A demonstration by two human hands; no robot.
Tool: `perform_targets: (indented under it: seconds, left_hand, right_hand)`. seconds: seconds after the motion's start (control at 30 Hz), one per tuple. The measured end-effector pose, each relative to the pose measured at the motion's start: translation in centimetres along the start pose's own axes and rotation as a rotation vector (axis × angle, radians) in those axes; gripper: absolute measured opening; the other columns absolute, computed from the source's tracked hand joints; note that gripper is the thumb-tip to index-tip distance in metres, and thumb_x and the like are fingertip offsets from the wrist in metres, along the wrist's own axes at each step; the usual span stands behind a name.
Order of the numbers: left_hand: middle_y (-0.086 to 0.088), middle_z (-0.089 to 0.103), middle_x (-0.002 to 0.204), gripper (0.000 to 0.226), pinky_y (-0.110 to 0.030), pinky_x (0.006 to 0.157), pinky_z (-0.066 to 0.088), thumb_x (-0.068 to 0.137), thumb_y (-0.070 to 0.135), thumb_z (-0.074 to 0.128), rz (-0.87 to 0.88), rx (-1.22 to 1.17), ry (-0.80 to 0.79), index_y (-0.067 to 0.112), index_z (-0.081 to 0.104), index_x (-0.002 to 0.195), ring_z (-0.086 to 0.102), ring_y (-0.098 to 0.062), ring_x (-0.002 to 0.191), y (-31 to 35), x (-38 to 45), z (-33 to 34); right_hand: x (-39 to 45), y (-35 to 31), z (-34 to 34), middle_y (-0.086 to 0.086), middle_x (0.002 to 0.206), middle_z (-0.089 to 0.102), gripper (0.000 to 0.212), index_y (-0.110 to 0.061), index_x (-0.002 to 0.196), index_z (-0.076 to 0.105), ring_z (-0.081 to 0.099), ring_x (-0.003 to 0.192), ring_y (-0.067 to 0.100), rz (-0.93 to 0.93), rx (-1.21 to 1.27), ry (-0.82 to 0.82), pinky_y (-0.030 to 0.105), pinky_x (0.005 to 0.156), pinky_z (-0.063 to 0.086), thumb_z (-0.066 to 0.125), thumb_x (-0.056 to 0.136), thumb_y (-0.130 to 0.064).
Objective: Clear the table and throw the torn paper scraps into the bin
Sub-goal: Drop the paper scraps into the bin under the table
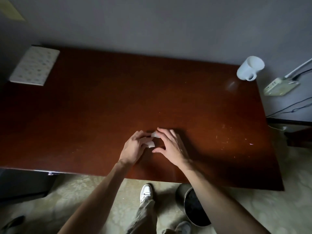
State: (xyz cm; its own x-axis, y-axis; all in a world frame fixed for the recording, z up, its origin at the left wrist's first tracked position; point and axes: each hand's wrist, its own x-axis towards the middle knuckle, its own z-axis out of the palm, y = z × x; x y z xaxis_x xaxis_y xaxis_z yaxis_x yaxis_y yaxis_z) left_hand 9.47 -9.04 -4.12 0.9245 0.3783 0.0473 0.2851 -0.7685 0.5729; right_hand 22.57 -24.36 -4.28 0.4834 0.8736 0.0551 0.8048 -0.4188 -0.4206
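A dark reddish-brown polished wooden table [101,107] carries a white patterned rectangular pad [34,65] at its far left corner, a white ceramic mug [249,68] at its far right corner, and small white torn paper scraps [152,139] near centre.

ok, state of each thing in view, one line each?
left hand: on the table, fingers curled on paper scraps
right hand: fingers spread, touching the scraps
paper scraps: gathered between both hands, not yet binned
mug: upright at the far right corner, looks empty
notebook: closed, flat, far left corner
bin: on the floor, open-topped
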Motion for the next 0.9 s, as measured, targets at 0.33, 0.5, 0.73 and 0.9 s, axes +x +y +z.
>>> perform_targets:
  seconds: [0.33,0.5,0.73,0.9]
  left_hand:
    - [0.004,0.075,0.101,0.021,-0.032,0.074,0.060,0.083,0.017,0.076,-0.252,-0.253,0.144,0.020,0.067,0.101,0.072,-0.012,0.086,0.6,-0.5,-1.2]
    - [0.004,0.077,0.098,0.016,-0.020,0.068,0.056,0.084,0.022,0.076,-0.181,-0.198,0.066,0.019,0.066,0.097,0.072,-0.011,0.080,4.3,-2.5,1.2]
    - [0.011,0.075,0.104,0.026,-0.034,0.075,0.058,0.096,0.045,0.049,0.146,-0.210,-0.301,0.030,0.069,0.103,0.073,-0.011,0.093,16.0,-10.0,10.9]
    - [0.006,0.075,0.096,0.014,-0.031,0.072,0.056,0.091,0.037,0.058,-0.096,-0.274,-0.486,0.028,0.067,0.099,0.073,-0.016,0.085,21.0,-14.0,20.2]
  right_hand:
    - [-1.6,-1.9,0.2,-0.007,0.089,0.060,0.014,-0.018,0.082,0.063,0.055,0.087,0.013,0.212,0.074,0.176,0.030,0.068,0.055,0.073,0.085,-0.027]
    - [-7.2,-0.2,-0.7,-0.003,0.092,0.056,0.017,-0.015,0.084,0.058,0.054,0.088,0.014,0.230,0.070,0.195,0.029,0.069,0.055,0.065,0.092,-0.028]
    - [-24.5,5.2,-2.6,0.003,0.093,0.056,0.013,-0.016,0.082,0.053,0.055,0.088,0.022,0.494,-0.009,0.307,0.035,0.073,0.050,0.061,0.093,-0.015]
    - [-38.6,9.1,1.6,0.006,0.102,0.056,0.002,-0.014,0.095,0.060,0.059,0.088,0.021,0.765,0.119,0.229,0.036,0.077,0.055,0.058,0.093,-0.014]
